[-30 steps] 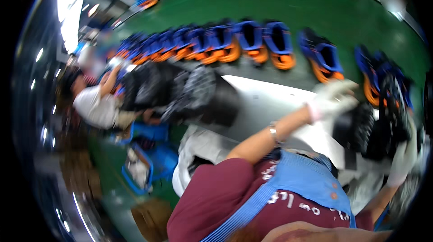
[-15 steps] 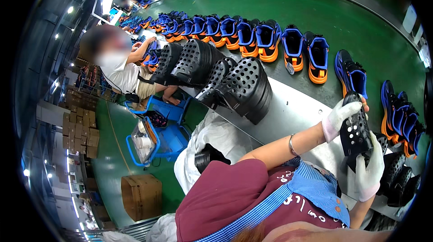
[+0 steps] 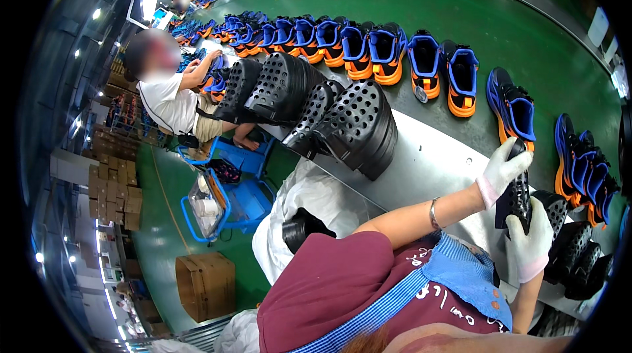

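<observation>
A black shoe-shaped piece with round holes (image 3: 520,195) is held between my two white-gloved hands, edge-on. My left hand (image 3: 505,170) is closed round its upper end, near the heel of a blue, black and orange sneaker (image 3: 512,104). At its lower end, my right hand (image 3: 532,238) grips it with the fingers partly hidden. The hands hold it over a metal tray-like surface (image 3: 434,165). Two stacks of similar perforated pieces (image 3: 362,122) stand to the left, and more perforated pieces (image 3: 571,247) lie on the right.
A row of sneakers (image 3: 355,47) runs along the green table (image 3: 454,4), with another group of sneakers (image 3: 582,162) at the right. A person in a white shirt (image 3: 164,99) sits far left. A blue cart (image 3: 243,188), white sack (image 3: 316,201) and cardboard box (image 3: 205,286) stand below.
The perforated piece has turned from showing its holed face to edge-on. My left hand has moved slightly lower along with it; my right hand has shifted a little left.
</observation>
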The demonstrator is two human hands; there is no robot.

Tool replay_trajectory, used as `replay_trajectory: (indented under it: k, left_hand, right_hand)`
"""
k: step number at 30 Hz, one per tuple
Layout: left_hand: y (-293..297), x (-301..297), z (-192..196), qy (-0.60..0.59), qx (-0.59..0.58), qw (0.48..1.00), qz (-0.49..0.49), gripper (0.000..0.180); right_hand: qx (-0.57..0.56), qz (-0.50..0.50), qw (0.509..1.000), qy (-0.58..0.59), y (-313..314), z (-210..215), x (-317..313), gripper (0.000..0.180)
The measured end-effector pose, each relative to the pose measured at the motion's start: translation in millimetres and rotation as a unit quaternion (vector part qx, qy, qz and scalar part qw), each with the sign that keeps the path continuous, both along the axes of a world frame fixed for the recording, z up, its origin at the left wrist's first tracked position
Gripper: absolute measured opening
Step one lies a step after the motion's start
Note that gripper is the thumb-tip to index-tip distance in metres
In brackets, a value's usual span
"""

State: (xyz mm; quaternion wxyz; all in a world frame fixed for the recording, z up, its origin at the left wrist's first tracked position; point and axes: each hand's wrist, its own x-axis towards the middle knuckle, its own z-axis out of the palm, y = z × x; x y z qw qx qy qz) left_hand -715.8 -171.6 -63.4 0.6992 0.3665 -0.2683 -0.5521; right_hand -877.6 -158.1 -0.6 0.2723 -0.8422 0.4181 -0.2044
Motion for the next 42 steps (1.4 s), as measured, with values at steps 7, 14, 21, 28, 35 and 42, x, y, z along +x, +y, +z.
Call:
replay_trajectory:
  k: [7,14,21,28,35,42]
  left_hand:
    - [-8,3,-1,0.039,0.003,0.999,0.023,0.022]
    - [-20,13,-31,-0.082,-0.097,0.992,0.021,0.024]
    - [-12,65,-45,-0.52,0.027,0.852,0.058,0.039]
    - [-41,53,-73,-0.625,-0.031,0.778,0.064,0.038]
    - [-67,77,-50,-0.569,0.06,0.797,0.193,0.022]
    - [-116,119,-36,-0.632,0.008,0.775,0.014,0.048]
  right_hand:
    - [-0.017,0.001,1.0,0.013,5,21,16,0.023]
    - [-0.113,0.051,0.987,0.105,-20,42,12,0.027]
    - [-0.09,0.039,0.974,0.205,-92,29,9,0.039]
    - [-0.036,0.079,0.967,0.239,-146,6,31,0.044]
    - [-0.003,0.09,0.936,0.341,-198,4,77,0.051]
    - [-0.073,0.131,0.94,0.305,-212,-37,131,0.041]
